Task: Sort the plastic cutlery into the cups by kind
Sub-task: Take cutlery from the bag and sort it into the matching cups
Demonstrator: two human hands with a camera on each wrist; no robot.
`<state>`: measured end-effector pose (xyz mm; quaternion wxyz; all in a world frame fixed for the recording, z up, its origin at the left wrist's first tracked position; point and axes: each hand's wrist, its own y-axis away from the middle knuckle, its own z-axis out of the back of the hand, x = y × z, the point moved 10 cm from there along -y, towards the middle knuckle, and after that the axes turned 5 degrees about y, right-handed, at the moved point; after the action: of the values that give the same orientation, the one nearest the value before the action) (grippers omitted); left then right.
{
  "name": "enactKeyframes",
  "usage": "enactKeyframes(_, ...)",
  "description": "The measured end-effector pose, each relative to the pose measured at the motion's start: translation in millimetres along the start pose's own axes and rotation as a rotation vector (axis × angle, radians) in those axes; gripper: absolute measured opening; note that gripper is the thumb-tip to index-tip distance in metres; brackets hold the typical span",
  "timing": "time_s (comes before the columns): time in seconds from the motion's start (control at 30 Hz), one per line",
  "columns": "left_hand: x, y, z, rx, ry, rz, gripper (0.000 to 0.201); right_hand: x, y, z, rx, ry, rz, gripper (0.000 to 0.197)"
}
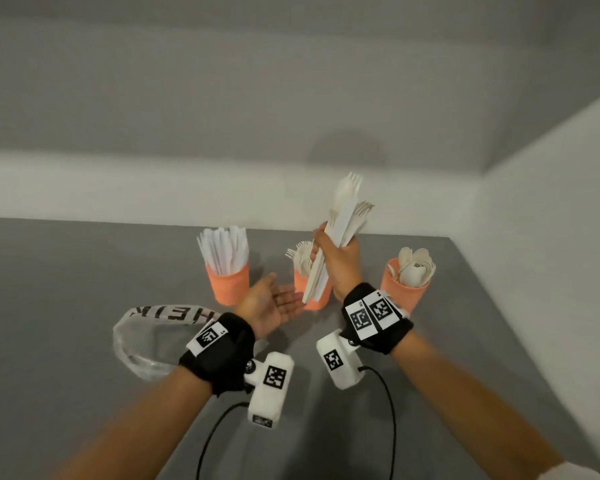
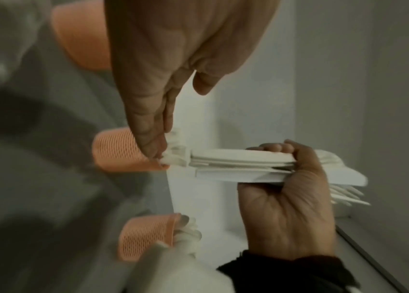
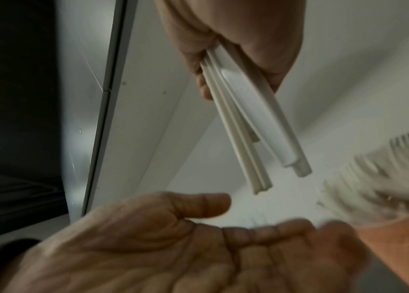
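Note:
Three orange cups stand in a row on the grey table. The left cup (image 1: 228, 284) holds white knives, the middle cup (image 1: 309, 292) holds forks, the right cup (image 1: 404, 285) holds spoons. My right hand (image 1: 336, 252) grips a mixed bundle of white cutlery (image 1: 343, 216) upright above the middle cup, fork and spoon heads up, handles (image 3: 253, 126) pointing down. My left hand (image 1: 274, 303) lies open, palm up, just below and left of the bundle's handle ends, holding nothing. In the left wrist view the bundle (image 2: 236, 164) lies across the right hand (image 2: 286, 208).
A crumpled clear plastic bag (image 1: 146, 341) with black lettering lies on the table at the left. White walls close the table's back and right side. Black cables (image 1: 392, 410) trail from the wrist cameras toward the near edge.

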<state>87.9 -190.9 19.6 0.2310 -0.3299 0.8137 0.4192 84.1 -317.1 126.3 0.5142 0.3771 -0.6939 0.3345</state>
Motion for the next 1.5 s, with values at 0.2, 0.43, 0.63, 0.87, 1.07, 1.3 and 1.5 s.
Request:
enactKeyframes(0.2, 36, -32, -64, 0.138, 0.175, 0.164, 0.057, 10, -18, 38, -0.069, 0.081, 0.086, 0.021)
enactKeyframes(0.43, 32, -49, -117, 0.239, 0.097, 0.103, 0.054, -19, -34, 61, -0.070, 0.197, -0.002, 0.016)
enactKeyframes(0.63, 12, -59, -128, 0.281, -0.379, -0.107, 0.050, -27, -58, 78, -0.164, 0.281, 0.038, 0.016)
enactKeyframes(0.87, -33, -62, -129, 0.152, -0.563, -0.441, 0.014, -65, -48, 53, -0.015, 0.377, 0.003, 0.027)
enactKeyframes(1.07, -41, -73, -118, 0.093, -0.641, -0.460, 0.015, -70, -47, 41, 0.293, 0.488, -0.121, 0.019)
enactKeyframes(1.3, -30, -77, -128, 0.328, -0.551, -0.254, 0.018, -84, -26, 21, 0.632, 0.152, -0.513, 0.018)
enactKeyframes(1.5, -27, -77, -126, 0.364, -0.527, -0.216, 0.020, -93, -24, 20, 0.584, 0.036, -0.553, 0.018)
